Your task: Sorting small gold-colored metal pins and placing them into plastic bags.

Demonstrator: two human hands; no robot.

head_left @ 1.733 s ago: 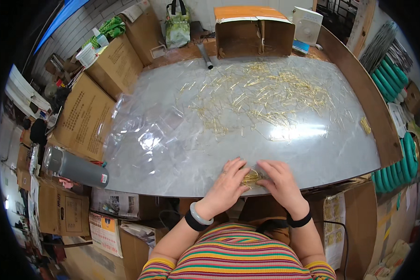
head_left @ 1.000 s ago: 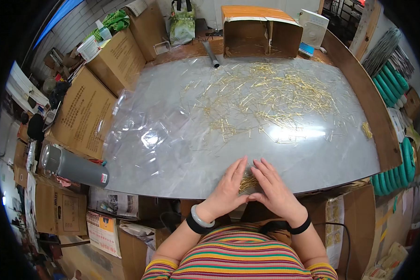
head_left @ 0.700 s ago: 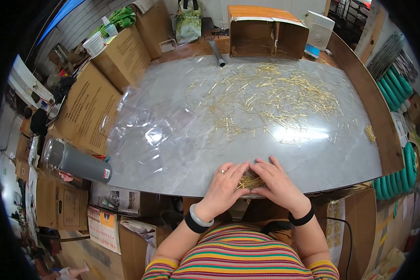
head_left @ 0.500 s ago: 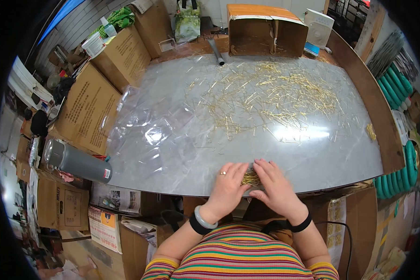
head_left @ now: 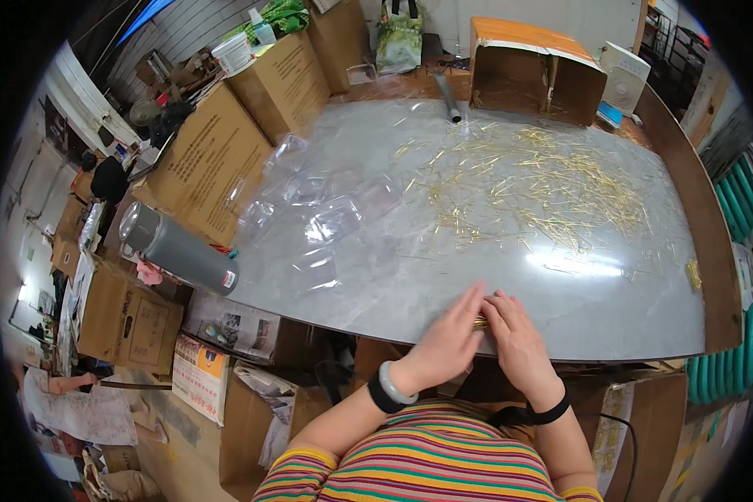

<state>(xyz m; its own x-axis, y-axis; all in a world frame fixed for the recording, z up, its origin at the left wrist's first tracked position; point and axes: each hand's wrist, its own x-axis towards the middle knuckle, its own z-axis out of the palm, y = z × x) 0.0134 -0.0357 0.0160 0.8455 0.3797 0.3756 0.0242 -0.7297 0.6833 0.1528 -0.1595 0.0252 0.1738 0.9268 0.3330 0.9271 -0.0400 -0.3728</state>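
Observation:
Close to the table's near edge, my left hand [head_left: 445, 341] and my right hand [head_left: 517, 339] press together from both sides around a small bundle of gold wire pieces [head_left: 480, 323]. Only a sliver of that bundle shows between the fingers; my palms hide the rest. Farther off, many loose thin gold wire pieces [head_left: 552, 180], some with bent ends, lie scattered over the grey tabletop [head_left: 376, 293]. To their left are several transparent plastic bags [head_left: 335, 217], spread flat and overlapping.
A grey bottle [head_left: 180, 249] lies tilted at the table's left edge beside cardboard boxes [head_left: 209, 163]. An orange-topped open box [head_left: 535, 71] and a grey tube [head_left: 448, 99] are at the back. A cardboard strip [head_left: 699, 226] borders the right side. Another person [head_left: 79, 406] is at far left.
My hands have closed tighter around the gold bundle, covering most of it, and the fingers now point up together. The whole view has shifted and tilted, with the table appearing farther right.

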